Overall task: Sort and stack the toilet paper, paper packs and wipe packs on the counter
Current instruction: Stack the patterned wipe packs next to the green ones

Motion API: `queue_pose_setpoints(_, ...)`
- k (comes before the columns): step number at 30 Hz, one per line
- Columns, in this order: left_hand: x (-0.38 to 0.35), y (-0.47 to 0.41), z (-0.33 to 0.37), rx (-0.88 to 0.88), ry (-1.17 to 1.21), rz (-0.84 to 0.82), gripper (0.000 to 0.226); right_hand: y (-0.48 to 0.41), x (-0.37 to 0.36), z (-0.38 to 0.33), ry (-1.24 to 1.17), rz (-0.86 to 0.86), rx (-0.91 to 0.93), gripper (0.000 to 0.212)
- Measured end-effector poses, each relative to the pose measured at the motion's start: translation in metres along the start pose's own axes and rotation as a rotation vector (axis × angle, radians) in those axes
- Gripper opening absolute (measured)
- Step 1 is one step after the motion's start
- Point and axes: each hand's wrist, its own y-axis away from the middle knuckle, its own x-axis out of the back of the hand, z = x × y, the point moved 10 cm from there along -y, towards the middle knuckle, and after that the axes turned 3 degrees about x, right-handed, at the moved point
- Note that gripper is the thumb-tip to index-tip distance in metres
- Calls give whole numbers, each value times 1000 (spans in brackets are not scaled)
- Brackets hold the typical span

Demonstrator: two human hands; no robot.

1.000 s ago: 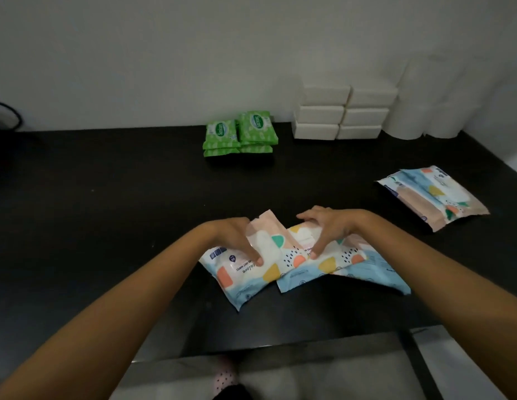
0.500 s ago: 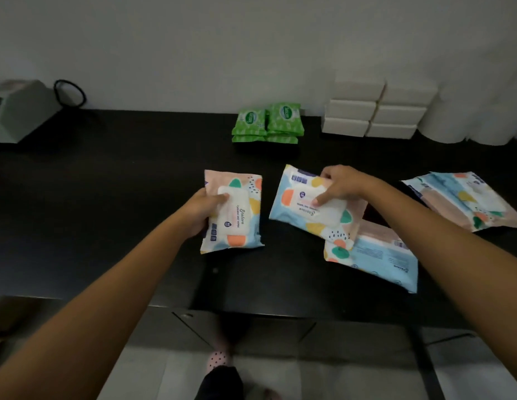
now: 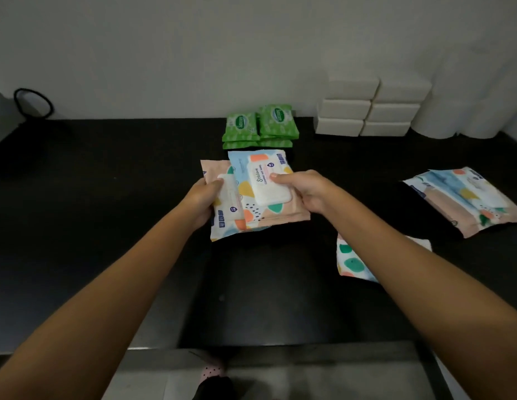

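Now right hand (image 3: 305,192) grips pack (image 3: 266,183) reading "CLEANING WET WIPES", overlapping pack (image 3: 222,209) gripped by left hand (image 3: 201,202); brand script unclear.

Six white paper packs (image 3: 370,111); four green wipe packs (image 3: 260,125).

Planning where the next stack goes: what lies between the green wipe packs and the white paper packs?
Bare counter between green wipe packs and white paper packs, head view.

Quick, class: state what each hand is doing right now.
Left hand: closed on the lower wipe pack.
Right hand: closed on the upper wipe pack, overlapping the lower one.
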Motion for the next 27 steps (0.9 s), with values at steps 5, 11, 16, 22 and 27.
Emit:
queue_pose_setpoints(5,53,-38,22,14,-24,73,36,-33,-37,-5,-55,16,-7,36)
queue_pose_setpoints(11,125,-89,48,46,-87,191,40,-77,-80,-14,-77,98,3,36)
queue_pose_setpoints(16,173,-131,69,32,-256,295,45,-115,-120,-16,-62,153,-28,49)
queue_pose_setpoints(22,209,-183,97,-31,-343,298,40,-163,-155,-39,160,258,30,45)
queue_pose_setpoints(27,232,-216,115,-81,-464,353,43,-187,-176,-66,332,324,152,51)
